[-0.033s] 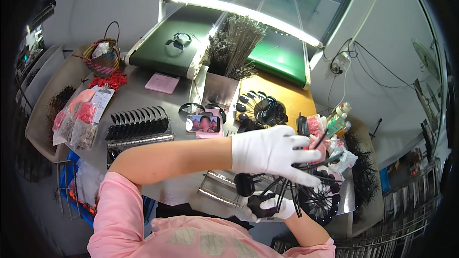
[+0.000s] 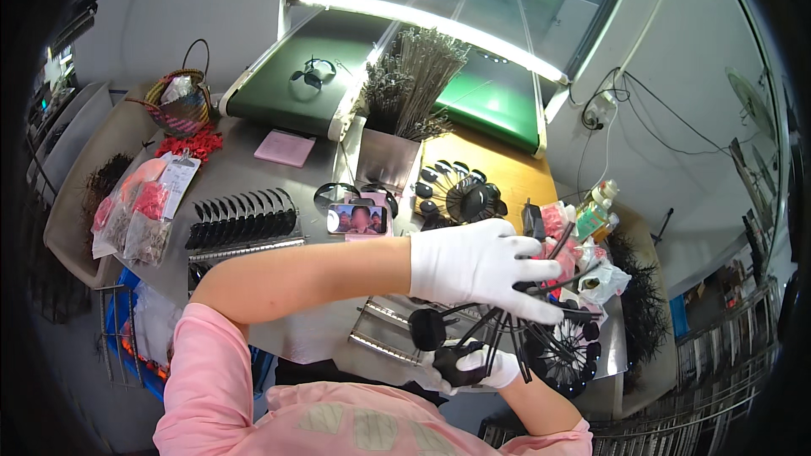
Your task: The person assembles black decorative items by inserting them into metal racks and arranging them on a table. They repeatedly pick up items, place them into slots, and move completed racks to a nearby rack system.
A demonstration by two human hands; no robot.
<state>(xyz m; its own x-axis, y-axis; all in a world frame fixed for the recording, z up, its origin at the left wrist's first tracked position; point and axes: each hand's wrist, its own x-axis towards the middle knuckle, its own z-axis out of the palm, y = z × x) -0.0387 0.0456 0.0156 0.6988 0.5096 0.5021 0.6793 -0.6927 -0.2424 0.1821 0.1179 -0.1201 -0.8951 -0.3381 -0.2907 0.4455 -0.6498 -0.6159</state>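
Observation:
My left hand (image 2: 481, 268), in a white glove, reaches across to the right over a bundle of thin black rods with oval black ends (image 2: 498, 333). Its fingers are stretched and spread, with some rods passing under and beside them. Lower down, my right hand (image 2: 481, 365), also gloved in white, is closed around the dark gathered part of that bundle. Part of its grip is hidden behind the rods. To the right, another fanned cluster of black oval-ended pieces (image 2: 583, 355) lies close to the bundle.
A metal rack (image 2: 389, 333) lies left of my hands. Beyond it are a phone (image 2: 357, 219), a row of black curved pieces (image 2: 241, 218) and a round black cluster (image 2: 465, 198). Thin wires (image 2: 418, 76) stand at the back between green conveyor belts (image 2: 296, 76). Bottles (image 2: 596, 215) stand right.
My left hand has shifted very slightly down and left, and the rods have moved a little with it. My right hand keeps its hold.

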